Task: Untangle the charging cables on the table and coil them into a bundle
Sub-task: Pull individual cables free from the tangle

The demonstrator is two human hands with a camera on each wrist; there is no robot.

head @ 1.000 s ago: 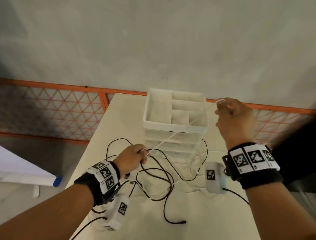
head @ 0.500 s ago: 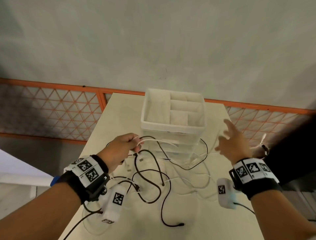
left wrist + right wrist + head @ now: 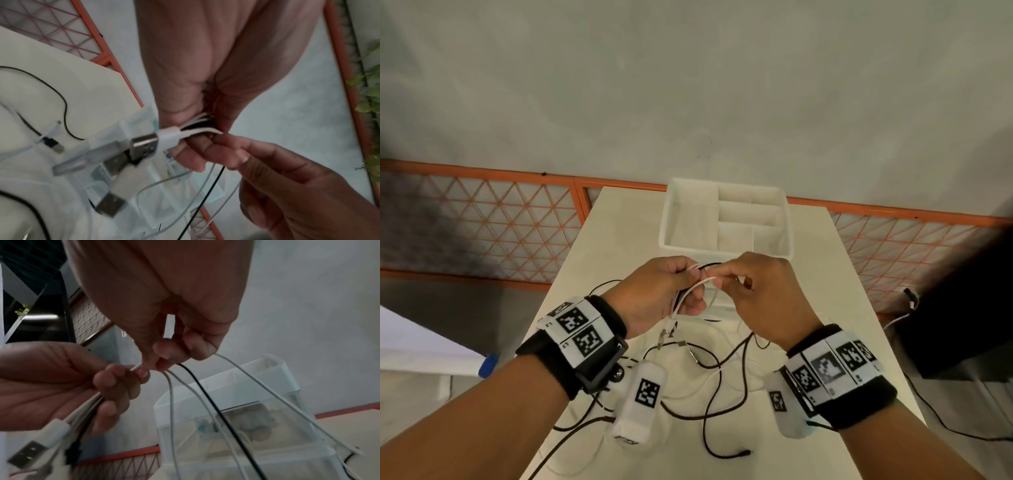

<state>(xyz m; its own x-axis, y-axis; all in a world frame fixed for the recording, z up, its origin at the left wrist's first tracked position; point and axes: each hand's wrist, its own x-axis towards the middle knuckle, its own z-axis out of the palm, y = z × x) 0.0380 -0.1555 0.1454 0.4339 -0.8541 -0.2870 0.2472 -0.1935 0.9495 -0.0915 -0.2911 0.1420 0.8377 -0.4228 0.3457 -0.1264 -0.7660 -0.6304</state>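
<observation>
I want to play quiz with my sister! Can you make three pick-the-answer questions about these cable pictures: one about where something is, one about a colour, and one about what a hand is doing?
1. Where does the white organizer box stand?
A. on the table, beyond the hands
B. on the floor
C. on the person's lap

2. What colours are the cables that hang from the right hand?
A. red and blue
B. white and black
C. all green

3. What is the left hand doing?
A. lying flat on the table
B. gripping a bunch of cable ends with USB plugs
C. pointing at the wall

Answers: 1 A, the head view shows it on the table past both hands. 2 B, the right wrist view shows white strands and one black. 3 B, its fingers curl round the bunch.
</observation>
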